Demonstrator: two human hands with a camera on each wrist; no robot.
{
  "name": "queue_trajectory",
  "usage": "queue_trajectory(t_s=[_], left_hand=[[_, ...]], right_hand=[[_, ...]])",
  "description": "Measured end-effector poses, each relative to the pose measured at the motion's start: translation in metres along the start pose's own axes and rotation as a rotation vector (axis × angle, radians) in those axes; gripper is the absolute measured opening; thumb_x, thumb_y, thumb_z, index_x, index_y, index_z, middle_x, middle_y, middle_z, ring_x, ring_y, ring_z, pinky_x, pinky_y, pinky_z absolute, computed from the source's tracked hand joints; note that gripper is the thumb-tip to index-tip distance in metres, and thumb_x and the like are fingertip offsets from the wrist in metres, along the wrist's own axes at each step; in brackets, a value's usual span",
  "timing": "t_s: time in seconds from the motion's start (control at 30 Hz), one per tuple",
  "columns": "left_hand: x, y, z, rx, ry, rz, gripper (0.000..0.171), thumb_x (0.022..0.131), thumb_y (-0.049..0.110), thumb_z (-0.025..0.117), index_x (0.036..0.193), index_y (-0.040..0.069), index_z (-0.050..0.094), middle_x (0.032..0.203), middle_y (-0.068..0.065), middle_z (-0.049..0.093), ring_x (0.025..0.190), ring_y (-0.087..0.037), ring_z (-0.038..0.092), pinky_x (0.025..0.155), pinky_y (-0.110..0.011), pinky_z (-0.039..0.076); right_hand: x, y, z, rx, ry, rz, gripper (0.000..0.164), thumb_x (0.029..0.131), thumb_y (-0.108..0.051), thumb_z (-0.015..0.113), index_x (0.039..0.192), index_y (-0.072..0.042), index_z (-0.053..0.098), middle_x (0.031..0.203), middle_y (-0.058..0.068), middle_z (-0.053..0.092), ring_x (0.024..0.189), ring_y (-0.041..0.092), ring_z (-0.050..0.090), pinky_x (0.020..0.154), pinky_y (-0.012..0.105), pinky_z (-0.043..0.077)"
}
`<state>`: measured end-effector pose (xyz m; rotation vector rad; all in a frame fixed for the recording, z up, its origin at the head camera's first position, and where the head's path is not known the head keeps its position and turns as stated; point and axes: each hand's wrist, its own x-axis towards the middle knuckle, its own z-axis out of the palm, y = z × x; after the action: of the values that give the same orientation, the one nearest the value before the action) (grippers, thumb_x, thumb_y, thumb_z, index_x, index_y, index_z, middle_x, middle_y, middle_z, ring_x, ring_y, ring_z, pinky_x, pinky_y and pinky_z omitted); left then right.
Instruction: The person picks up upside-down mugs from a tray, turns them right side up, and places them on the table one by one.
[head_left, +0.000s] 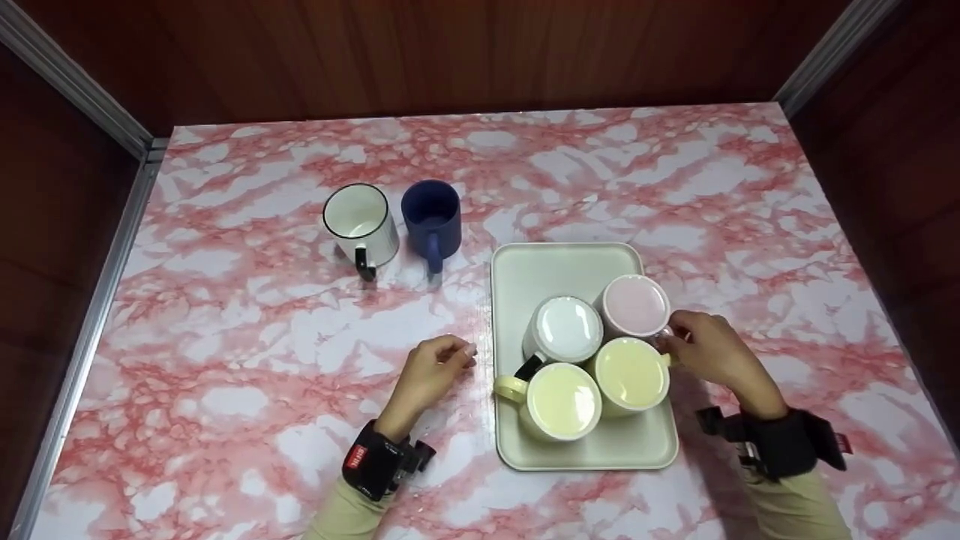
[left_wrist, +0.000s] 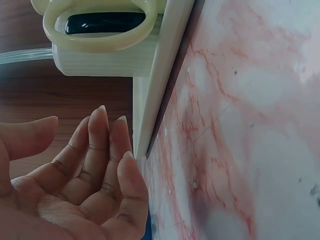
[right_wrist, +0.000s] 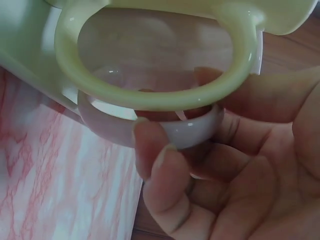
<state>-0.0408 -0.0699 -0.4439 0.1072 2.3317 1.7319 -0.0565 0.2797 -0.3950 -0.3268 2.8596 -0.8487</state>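
Table (head_left: pixel 262 322): marbled pink and white, before me.
Tray (head_left: pixel 555 266): pale, bearing the pink mug (head_left: pixel 636 304), a white mug (head_left: pixel 568 328) and two yellow mugs (head_left: pixel 564 403), all inverted.
Right hand (head_left: pixel 711 351): fingers curled round the pink mug's handle (right_wrist: pixel 192 132).
Left hand (head_left: pixel 427 373): relaxed, unoccupied, just beside the tray's left rim.
Pink mug: by the tray's right rim.
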Motion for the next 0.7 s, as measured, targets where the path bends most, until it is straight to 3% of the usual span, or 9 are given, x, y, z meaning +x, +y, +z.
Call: queue_trajectory(t_s=[0.33,0.7], left_hand=[[0.0000,0.0001,-0.0010,0.035,0.002,0.029,0.021,0.091,0.015,0.055,0.089,-0.004,0.065,0.082,-0.014,0.066,0.080,-0.029,0.064,0.070,-0.031,0.051],[0.0008,-0.0011,-0.0008,0.013,-0.002,0.013,0.021,0.091,0.015,0.056,0.090,-0.005,0.065,0.083,-0.017,0.066,0.081,-0.032,0.063,0.070,-0.030,0.051]], right_hand=[[0.0011,0.0017,0.0035,-0.029,0.063,0.002,0.015,0.080,0.000,0.062,0.069,-0.006,0.054,0.063,0.001,0.052,0.058,0.016,0.047,0.054,0.029,0.036],[0.0025,0.0026,0.0041,-0.020,0.104,-0.002,0.009,0.080,-0.001,0.065,0.073,-0.004,0.060,0.063,0.003,0.057,0.056,0.015,0.051,0.054,0.029,0.038]])
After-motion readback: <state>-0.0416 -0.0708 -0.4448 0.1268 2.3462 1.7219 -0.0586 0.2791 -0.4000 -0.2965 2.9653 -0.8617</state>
